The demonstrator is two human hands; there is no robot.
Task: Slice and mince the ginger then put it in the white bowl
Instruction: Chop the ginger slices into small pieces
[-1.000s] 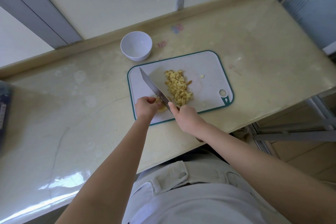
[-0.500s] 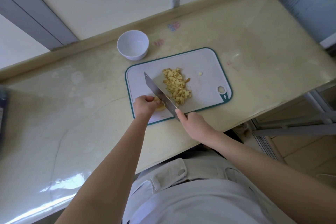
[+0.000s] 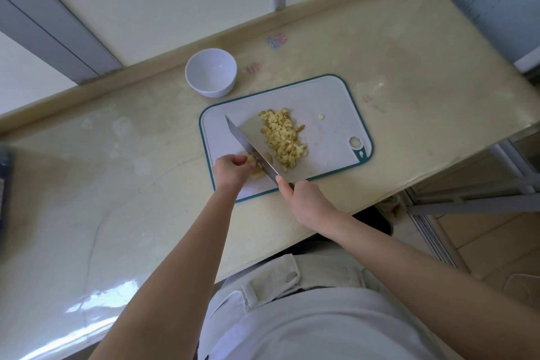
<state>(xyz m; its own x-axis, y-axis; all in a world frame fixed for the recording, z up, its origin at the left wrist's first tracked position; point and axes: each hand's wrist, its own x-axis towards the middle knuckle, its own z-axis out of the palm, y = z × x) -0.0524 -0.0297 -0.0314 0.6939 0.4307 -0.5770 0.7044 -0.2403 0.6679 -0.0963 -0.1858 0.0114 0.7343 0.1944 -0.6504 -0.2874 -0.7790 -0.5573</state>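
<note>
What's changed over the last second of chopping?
Little. The right hand drew the knife slightly back toward the body, then pushed it forward again over the ginger piece. A slice right of the blade was not clear before. The left hand still pinches the piece. Pile, stray bit, board and empty bowl stayed put.
</note>
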